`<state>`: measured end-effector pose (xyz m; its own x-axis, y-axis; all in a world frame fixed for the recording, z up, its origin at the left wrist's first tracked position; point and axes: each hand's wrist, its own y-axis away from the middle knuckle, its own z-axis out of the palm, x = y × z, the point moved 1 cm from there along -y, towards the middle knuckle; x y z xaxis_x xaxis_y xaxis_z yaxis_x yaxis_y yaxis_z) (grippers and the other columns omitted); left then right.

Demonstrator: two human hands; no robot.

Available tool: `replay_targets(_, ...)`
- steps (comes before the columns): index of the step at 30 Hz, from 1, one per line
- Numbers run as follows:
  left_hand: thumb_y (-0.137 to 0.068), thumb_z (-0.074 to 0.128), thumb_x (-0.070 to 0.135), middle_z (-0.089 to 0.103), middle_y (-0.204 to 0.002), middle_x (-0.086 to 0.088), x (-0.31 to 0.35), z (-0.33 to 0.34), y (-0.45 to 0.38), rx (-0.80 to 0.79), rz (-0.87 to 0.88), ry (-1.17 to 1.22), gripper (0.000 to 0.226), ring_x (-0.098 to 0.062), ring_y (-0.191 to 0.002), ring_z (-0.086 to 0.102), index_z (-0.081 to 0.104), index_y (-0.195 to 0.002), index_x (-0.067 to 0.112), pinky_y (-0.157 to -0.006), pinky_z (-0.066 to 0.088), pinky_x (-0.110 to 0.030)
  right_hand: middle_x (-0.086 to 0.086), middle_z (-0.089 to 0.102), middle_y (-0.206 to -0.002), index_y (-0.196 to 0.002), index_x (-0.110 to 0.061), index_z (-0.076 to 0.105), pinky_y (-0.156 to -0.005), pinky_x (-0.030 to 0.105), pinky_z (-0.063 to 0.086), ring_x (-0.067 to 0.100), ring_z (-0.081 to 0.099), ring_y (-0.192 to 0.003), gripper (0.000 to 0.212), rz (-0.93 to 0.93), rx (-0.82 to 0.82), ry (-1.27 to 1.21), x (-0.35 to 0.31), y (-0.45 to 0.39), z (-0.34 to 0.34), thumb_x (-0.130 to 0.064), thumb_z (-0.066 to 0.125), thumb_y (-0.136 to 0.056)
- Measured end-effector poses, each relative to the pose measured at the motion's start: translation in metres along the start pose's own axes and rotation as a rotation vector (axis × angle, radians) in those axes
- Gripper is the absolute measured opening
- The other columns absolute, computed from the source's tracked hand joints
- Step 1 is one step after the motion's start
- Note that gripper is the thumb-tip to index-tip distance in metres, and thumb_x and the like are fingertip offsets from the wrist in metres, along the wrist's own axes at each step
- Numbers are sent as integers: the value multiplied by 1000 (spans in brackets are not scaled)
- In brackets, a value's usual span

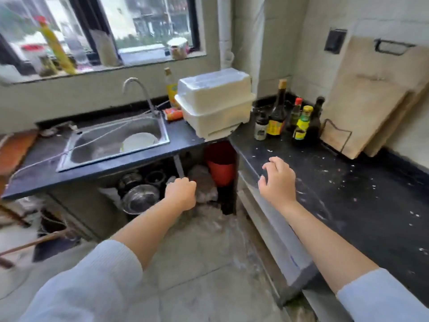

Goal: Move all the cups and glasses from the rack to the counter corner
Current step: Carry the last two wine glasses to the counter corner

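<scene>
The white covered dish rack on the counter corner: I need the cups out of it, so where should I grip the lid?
Likely the lid's overhanging lower rim, both hands from the front, lifting up. The domed top offers no visible handle; any hinge is hidden.

There is one view only, from a wide-angle camera worn on the person's head. It looks forward and steeply down into the inner corner of an L-shaped black bench (348, 182), from standing height and about an arm's reach away. Both forearms enter from the bottom edge and stretch toward the corner, so the hands sit near mid-frame: left hand (181, 194), right hand (276, 180). The sink (111, 145) lies left of centre, the white lidded rack (216, 108) in the upper middle, the window (92, 31) along the top, and the floor (197, 263) fills the lower middle. Straight edges bow toward the frame borders. The picture is slightly blurred.
</scene>
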<state>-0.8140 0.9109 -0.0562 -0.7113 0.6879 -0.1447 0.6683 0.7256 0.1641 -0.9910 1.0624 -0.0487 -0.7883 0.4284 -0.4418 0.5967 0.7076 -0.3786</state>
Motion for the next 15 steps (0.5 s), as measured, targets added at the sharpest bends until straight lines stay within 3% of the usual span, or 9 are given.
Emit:
replay_targets(7,-89,45,22,53,-126,-12,-192,19,54,10,-376,70,34,-32,-119,48,48,-121,11,-95,41,-41,14,42,-140,-133,-5,40,-101,41,35,32,44,-125,52,-275,-264,10,-174,-40,85,-19,53,-85)
replay_targets(15,-88,51,25,56,-123,-10,-342,48,73,-27,-608,136,34,-28,-115,53,49,-120,14,-95,44,-42,9,46,-138,-139,-12,33,-101,40,36,30,44,-124,56,-637,-510,107,-348,-82,183,-27,49,-87)
